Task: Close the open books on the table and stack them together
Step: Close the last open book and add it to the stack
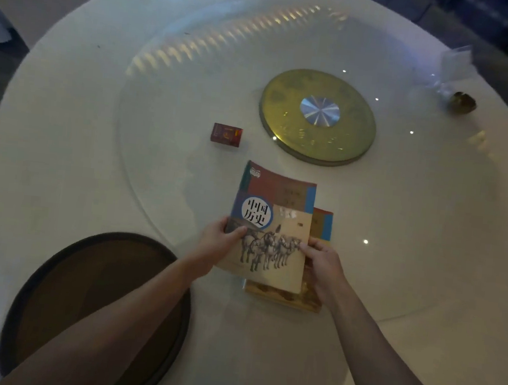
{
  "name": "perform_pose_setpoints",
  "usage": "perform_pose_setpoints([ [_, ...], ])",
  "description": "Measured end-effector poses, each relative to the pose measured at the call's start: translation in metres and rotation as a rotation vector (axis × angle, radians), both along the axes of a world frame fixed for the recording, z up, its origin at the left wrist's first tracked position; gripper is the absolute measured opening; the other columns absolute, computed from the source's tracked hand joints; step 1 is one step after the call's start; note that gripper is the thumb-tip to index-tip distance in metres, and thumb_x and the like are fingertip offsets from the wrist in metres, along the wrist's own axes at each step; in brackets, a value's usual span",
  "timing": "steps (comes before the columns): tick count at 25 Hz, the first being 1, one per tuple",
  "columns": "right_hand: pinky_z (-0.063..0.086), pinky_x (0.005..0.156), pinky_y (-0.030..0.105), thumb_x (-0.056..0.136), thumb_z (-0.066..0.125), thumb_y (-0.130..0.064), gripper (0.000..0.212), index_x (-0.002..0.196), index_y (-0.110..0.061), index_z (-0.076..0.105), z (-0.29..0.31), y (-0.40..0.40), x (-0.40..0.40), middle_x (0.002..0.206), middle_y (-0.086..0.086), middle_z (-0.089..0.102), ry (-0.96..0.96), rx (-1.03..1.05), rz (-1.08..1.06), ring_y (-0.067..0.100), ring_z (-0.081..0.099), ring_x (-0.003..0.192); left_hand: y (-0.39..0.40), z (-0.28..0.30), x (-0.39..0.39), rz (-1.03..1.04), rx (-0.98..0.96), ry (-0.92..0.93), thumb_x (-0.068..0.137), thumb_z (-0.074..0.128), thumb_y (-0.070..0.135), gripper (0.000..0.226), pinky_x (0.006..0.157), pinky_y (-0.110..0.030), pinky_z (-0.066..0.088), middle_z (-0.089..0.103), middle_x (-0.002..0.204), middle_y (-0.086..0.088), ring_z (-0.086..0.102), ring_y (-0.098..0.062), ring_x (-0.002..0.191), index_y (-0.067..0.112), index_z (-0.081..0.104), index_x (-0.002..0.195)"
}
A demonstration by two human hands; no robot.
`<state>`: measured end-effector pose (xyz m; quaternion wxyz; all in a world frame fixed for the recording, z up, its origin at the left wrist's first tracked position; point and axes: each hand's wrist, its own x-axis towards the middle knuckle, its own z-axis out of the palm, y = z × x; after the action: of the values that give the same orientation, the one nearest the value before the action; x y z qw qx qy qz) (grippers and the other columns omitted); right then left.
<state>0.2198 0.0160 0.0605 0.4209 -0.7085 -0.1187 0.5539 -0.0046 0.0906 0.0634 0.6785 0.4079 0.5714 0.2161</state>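
**Stacking step: closed book lowered onto the one beneath**

Round white glossy table [63, 141], near edge: closed history textbook with horse-figure cover [269, 225], gripped at its lower corners by left hand [220, 245] and right hand [322, 262], overlapping tan-covered closed book [313, 302]. Next, judged: squaring edges and release. Open room all round; small red box [226, 134] and brass turntable disc [317, 117] well apart.

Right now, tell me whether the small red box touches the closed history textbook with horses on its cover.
Apart. The head view shows bare white table between the small red box and the history textbook's top edge.
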Motion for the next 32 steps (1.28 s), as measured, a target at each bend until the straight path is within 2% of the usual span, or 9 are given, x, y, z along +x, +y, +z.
perform_pose_setpoints([
  [4,0.063,0.073,0.042,0.103,0.057,-0.013,0.018,0.113,-0.005,0.069,-0.017,-0.014,0.035,0.105,0.015,0.079,-0.099,-0.086,-0.004,0.029,0.076,0.096,-0.004,-0.026,0.047,-0.027,0.119,0.242,0.085,0.075,0.024,0.028,0.063,-0.027,0.053,0.071,0.093,0.002,0.067,-0.01,0.077,0.017,0.065,0.11],
  [7,0.064,0.078,0.046,0.102,0.059,-0.013,0.018,0.109,-0.003,0.072,-0.04,-0.024,0.05,0.101,0.014,0.079,-0.226,-0.124,0.007,0.029,0.077,0.094,-0.009,-0.043,0.064,-0.09,0.143,0.317,0.088,0.069,0.024,0.027,0.063,-0.03,0.053,0.071,0.093,0.002,0.068,-0.014,0.079,0.02,0.062,0.113],
  [13,0.046,0.059,0.033,0.094,0.06,-0.015,0.004,0.098,-0.017,0.06,-0.058,-0.036,0.046,0.087,0.001,0.066,-0.739,-0.197,0.199,0.025,0.063,0.08,-0.021,-0.067,0.058,-0.25,0.354,0.577,0.089,0.067,0.032,0.03,0.076,-0.039,0.06,0.065,0.103,0.0,0.069,-0.015,0.079,0.021,0.069,0.116],
  [15,0.047,0.063,0.035,0.093,0.062,-0.018,0.006,0.098,-0.02,0.061,-0.06,-0.036,0.043,0.09,0.001,0.061,-0.87,-0.206,0.263,0.023,0.059,0.082,-0.02,-0.065,0.057,-0.257,0.376,0.562,0.09,0.069,0.028,0.035,0.077,-0.034,0.06,0.062,0.107,-0.002,0.068,-0.015,0.085,0.018,0.067,0.124],
  [20,0.042,0.066,0.031,0.094,0.063,-0.018,0.008,0.102,-0.018,0.065,-0.062,-0.034,0.044,0.092,0.003,0.065,-0.82,-0.191,0.301,0.022,0.061,0.083,-0.017,-0.073,0.054,-0.307,0.43,0.567,0.09,0.066,0.022,0.027,0.064,-0.021,0.049,0.065,0.089,0.002,0.065,-0.012,0.08,0.021,0.076,0.115],
  [24,0.053,0.07,0.038,0.093,0.064,-0.021,0.011,0.102,-0.015,0.068,-0.063,-0.033,0.043,0.094,0.006,0.068,-0.841,-0.227,0.321,0.023,0.063,0.085,-0.018,-0.08,0.05,-0.277,0.407,0.528,0.092,0.066,0.026,0.028,0.071,-0.037,0.061,0.063,0.092,0.003,0.07,-0.012,0.081,0.019,0.075,0.118],
  [26,0.055,0.073,0.042,0.093,0.063,-0.022,0.011,0.1,-0.014,0.066,-0.059,-0.03,0.042,0.096,0.008,0.068,-0.825,-0.263,0.319,0.026,0.064,0.086,-0.016,-0.081,0.048,-0.269,0.386,0.492,0.092,0.067,0.026,0.032,0.068,-0.032,0.063,0.063,0.097,0.003,0.07,-0.009,0.082,0.017,0.072,0.123],
  [29,0.055,0.086,0.045,0.094,0.061,-0.026,0.035,0.124,-0.008,0.063,-0.051,-0.012,0.038,0.115,0.011,0.063,-0.93,-0.286,0.286,0.029,0.062,0.104,-0.003,-0.079,0.039,-0.3,0.366,0.464,0.093,0.067,0.03,0.037,0.068,-0.02,0.058,0.067,0.107,0.001,0.068,-0.006,0.084,0.018,0.067,0.127],
  [32,0.053,0.093,0.04,0.096,0.061,-0.024,0.048,0.14,-0.007,0.053,-0.038,0.042,0.027,0.13,0.011,0.054,-1.013,-0.111,0.321,0.026,0.055,0.118,0.041,-0.073,0.023,-0.251,0.366,0.494,0.093,0.066,0.032,0.04,0.083,-0.031,0.059,0.07,0.114,-0.002,0.068,-0.011,0.09,0.017,0.063,0.131],
])
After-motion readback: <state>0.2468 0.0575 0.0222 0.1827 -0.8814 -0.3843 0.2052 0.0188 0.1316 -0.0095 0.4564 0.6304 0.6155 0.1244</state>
